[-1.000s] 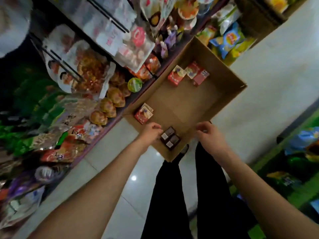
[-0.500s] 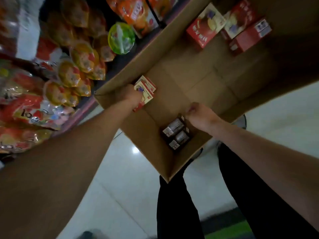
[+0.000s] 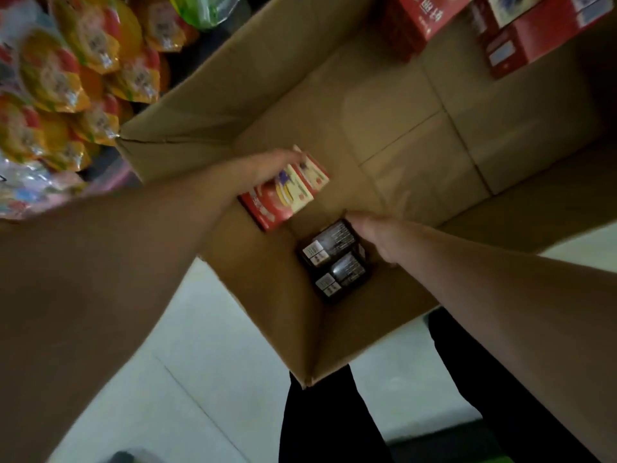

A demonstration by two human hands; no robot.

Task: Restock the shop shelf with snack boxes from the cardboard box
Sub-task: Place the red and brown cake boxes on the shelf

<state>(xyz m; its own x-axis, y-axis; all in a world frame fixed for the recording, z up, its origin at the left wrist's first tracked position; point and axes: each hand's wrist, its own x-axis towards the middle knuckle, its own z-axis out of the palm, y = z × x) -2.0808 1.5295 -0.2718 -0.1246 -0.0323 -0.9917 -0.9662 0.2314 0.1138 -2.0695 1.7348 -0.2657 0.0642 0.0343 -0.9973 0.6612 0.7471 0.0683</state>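
Note:
A large open cardboard box (image 3: 267,305) stands on the floor against the shop shelf. My left hand (image 3: 270,167) reaches into it and grips a pair of red and yellow snack boxes (image 3: 287,195) by the near left wall. My right hand (image 3: 375,237) is curled against the right side of two dark snack boxes (image 3: 334,259) in the near corner, fingers tucked down beside them. More red snack boxes (image 3: 531,41) lie at the far end of the box floor.
The shelf on the left holds orange and yellow snack bags (image 3: 66,71) and a green pack (image 3: 203,11), right beside the box's left wall. A pale tiled floor (image 3: 200,379) lies below. My legs in black trousers (image 3: 334,429) stand at the box's near corner.
The view has dropped closer into the box. My left hand moved from the box rim onto the red and yellow boxes and took hold. My right hand went in beside the dark boxes.

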